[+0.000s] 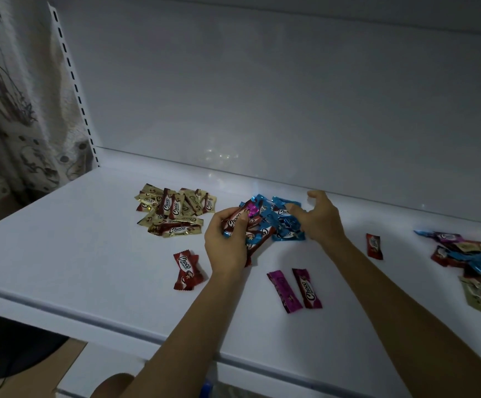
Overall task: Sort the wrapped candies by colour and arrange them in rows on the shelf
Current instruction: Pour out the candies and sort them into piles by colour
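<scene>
White shelf (90, 254) carrying wrapped candies in loose groups. Gold pile (173, 212) at back left; blue pile (284, 222) at centre back, near the rear wall. Left hand (228, 245) clenched round a mixed handful (235, 222), mostly red wrappers with blue and pink ends poking out, just beside the blue pile. Right hand (319, 219) released, fingers spread and loosely curled over the blue pile's right side; thumb possibly on a blue wrapper, hard to tell in the dim light. Two red candies (187, 271) overlapping, front left of the hands. Two purple candies (284, 291) side by side in front, not touching. Single red candy (374, 246) right of the right wrist. Unsorted mixed heap (475, 262) at far right. Patterned curtain (18, 110) left of the shelf.
</scene>
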`<state>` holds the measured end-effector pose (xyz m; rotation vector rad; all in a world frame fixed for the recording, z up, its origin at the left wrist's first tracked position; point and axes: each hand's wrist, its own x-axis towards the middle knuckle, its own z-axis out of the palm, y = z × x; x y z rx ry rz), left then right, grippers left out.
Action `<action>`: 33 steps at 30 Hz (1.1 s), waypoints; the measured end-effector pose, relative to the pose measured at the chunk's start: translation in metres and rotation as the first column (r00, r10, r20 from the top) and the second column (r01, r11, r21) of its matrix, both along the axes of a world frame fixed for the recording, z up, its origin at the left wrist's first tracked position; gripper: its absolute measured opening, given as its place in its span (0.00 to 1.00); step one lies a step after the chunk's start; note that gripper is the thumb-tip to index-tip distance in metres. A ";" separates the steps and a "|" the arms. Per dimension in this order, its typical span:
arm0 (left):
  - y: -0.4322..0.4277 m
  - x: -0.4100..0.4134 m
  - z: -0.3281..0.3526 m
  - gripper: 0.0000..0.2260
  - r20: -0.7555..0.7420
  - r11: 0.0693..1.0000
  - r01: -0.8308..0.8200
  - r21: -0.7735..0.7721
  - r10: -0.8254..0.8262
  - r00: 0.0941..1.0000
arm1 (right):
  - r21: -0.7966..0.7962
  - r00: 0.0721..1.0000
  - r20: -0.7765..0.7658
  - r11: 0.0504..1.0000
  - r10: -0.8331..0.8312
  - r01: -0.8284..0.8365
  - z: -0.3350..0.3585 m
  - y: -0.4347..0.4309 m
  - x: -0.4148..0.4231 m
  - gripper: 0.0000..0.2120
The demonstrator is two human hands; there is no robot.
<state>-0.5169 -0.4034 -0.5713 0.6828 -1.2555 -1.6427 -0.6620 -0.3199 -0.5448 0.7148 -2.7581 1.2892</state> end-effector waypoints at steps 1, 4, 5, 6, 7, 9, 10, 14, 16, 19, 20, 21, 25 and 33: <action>0.001 0.000 0.001 0.09 0.009 1.000 -0.002 -0.018 0.002 1.000 | 0.011 0.999 -0.043 1.000 -0.010 0.011 0.000 0.002 0.002 0.28; 0.005 0.000 0.002 0.10 0.028 0.998 0.014 -0.069 -0.012 1.000 | -0.101 0.994 -0.042 0.989 0.101 -0.104 0.007 0.003 0.019 0.24; 0.006 0.001 0.003 0.11 0.028 0.997 0.029 -0.074 -0.027 0.999 | -0.162 0.981 0.030 0.969 0.193 -0.186 0.012 0.002 0.028 0.21; 0.008 0.002 0.004 0.12 0.028 0.996 0.046 -0.076 -0.044 0.999 | -0.205 0.950 0.105 0.941 0.294 -0.268 0.016 0.000 0.037 0.18; 0.009 0.003 0.004 0.14 0.031 0.995 0.062 -0.079 -0.060 0.998 | -0.216 0.917 0.153 0.917 0.370 -0.334 0.018 -0.003 0.045 0.15; 0.009 0.006 0.005 0.18 0.042 0.993 0.089 -0.075 -0.086 0.995 | -0.216 0.894 0.190 0.906 0.405 -0.365 0.019 -0.008 0.053 0.08; 0.009 0.007 0.005 0.20 0.045 0.993 0.102 -0.059 -0.100 0.994 | -0.232 0.896 0.211 0.910 0.391 -0.343 0.019 -0.008 0.055 0.05; 0.007 0.010 0.003 0.21 0.033 0.985 0.166 0.043 -0.168 0.985 | -0.337 0.892 0.317 0.917 0.324 -0.213 0.027 -0.001 0.062 0.02; 0.006 0.013 0.004 0.18 0.017 0.983 0.166 0.076 -0.168 0.986 | -0.401 0.909 0.325 0.909 0.260 -0.117 0.033 0.013 0.064 0.02; 0.008 0.018 0.007 0.12 0.021 0.981 0.196 0.007 -0.196 0.980 | -0.357 0.910 0.349 0.930 0.222 -0.089 0.031 0.045 0.066 0.05; 0.010 0.019 0.008 0.10 0.024 0.977 0.212 -0.027 -0.211 0.977 | -0.317 0.899 0.383 0.944 0.212 -0.087 0.027 0.056 0.068 0.07; 0.011 0.020 0.007 0.09 0.034 0.972 0.226 -0.060 -0.224 0.974 | -0.261 0.889 0.415 0.961 0.195 -0.089 0.022 0.066 0.070 0.09; 0.021 0.025 0.004 0.06 0.062 0.949 0.303 -0.085 -0.299 0.952 | 0.000 0.913 0.382 0.988 0.144 -0.155 0.001 0.082 0.072 0.08; 0.021 0.030 0.005 0.10 0.041 0.930 0.353 -0.106 -0.351 0.936 | -0.074 0.975 0.147 0.985 0.167 -0.158 0.014 0.061 0.088 0.17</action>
